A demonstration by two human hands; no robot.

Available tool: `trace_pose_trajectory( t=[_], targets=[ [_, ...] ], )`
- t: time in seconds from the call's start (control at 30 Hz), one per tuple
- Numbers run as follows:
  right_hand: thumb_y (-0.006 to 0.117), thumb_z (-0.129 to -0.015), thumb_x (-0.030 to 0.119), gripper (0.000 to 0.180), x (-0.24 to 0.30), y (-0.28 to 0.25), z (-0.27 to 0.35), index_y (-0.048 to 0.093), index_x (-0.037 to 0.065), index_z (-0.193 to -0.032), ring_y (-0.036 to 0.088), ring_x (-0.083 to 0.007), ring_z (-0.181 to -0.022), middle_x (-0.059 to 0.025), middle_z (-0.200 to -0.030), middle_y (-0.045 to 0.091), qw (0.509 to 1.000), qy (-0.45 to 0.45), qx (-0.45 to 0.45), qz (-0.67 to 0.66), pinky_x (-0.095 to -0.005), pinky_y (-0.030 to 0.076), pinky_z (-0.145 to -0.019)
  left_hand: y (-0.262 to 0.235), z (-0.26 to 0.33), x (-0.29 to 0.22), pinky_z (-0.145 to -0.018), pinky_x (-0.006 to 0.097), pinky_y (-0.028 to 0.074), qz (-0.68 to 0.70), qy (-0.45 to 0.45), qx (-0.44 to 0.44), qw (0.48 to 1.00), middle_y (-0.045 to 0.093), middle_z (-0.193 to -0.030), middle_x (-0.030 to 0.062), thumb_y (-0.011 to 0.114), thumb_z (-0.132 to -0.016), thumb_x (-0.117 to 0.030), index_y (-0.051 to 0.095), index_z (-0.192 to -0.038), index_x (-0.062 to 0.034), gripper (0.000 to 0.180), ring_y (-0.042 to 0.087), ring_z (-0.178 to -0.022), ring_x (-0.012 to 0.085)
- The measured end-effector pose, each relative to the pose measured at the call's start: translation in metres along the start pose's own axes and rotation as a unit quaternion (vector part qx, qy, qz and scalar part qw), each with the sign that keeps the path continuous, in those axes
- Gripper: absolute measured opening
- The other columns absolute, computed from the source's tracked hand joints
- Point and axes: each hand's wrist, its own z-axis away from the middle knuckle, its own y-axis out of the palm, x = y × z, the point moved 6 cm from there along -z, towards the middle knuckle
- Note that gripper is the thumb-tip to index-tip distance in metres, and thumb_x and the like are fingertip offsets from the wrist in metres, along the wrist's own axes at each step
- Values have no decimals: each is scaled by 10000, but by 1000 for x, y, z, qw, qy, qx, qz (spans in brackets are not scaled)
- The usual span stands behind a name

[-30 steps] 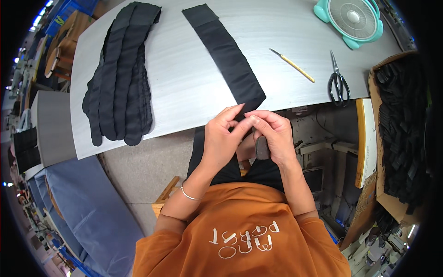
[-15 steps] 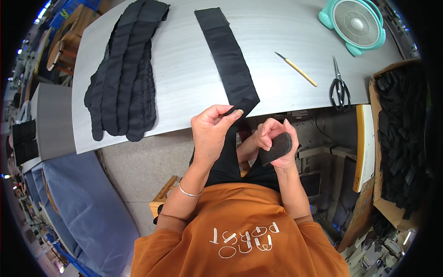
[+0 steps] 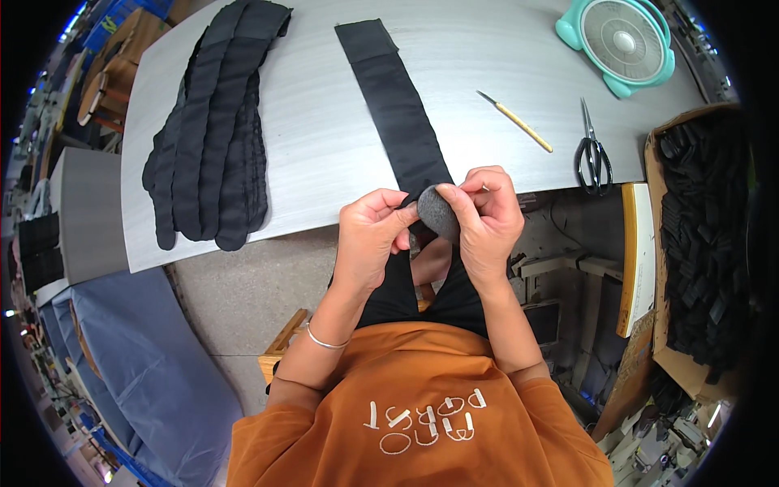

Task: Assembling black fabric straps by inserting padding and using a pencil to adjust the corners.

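Observation:
A long black fabric strip (image 3: pixel 393 105) lies across the grey table (image 3: pixel 324 146) and hangs over its near edge. My left hand (image 3: pixel 369 235) pinches the strip's near end at the table edge. My right hand (image 3: pixel 487 215) holds a dark grey foam piece (image 3: pixel 438 213) pressed against that same end. Both hands meet just in front of the table edge, fingers closed on what they hold.
A pile of quilted black fabric pieces (image 3: pixel 211 130) lies at the table's left. A yellow-handled tool (image 3: pixel 515 120), black scissors (image 3: pixel 594 150) and a teal fan (image 3: pixel 621 40) sit at the right. A cardboard box of black pieces (image 3: pixel 706 235) stands on the right.
My right hand has come up from below the table edge with the grey foam piece and joined my left hand at the strip's end.

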Motion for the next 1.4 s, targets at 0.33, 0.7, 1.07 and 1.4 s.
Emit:
trace_pose_trajectory(
  t=[0.33,0.7,1.07,1.4],
  targets=[
    [785,-762,58,336,21,8,20,697,48,-1085,649,-245,-756,-120,-1001,612,940,-223,81,246,-316,537,-643,-2,-3,5,-542,206,484,52,-26,26,998,665,-760,48,713,-912,-112,653,-984,18,160,596,-595,82],
    [804,-785,57,253,-11,-3,14,722,16,-1021,569,-66,-738,-9,-844,626,977,167,123,50,-205,461,-681,2,-4,2,-674,227,540,15,-18,47,999,684,-920,78,656,-908,3,629,-1025,34,124,647,-769,105],
    [742,-853,61,159,-3,0,8,725,11,-1003,549,-73,-701,-16,-830,606,978,101,145,108,-220,453,-648,1,-6,-10,-762,246,561,-54,-20,121,991,699,-995,114,627,-895,27,636,-1089,67,198,683,-841,142],
    [773,-814,68,157,-4,-1,8,733,26,-960,500,-62,-663,4,-770,565,974,114,149,125,-218,420,-610,-5,-11,-5,-800,356,622,50,-129,168,976,694,-1023,160,601,-978,-156,651,-1084,88,271,712,-867,210]
  ],
)
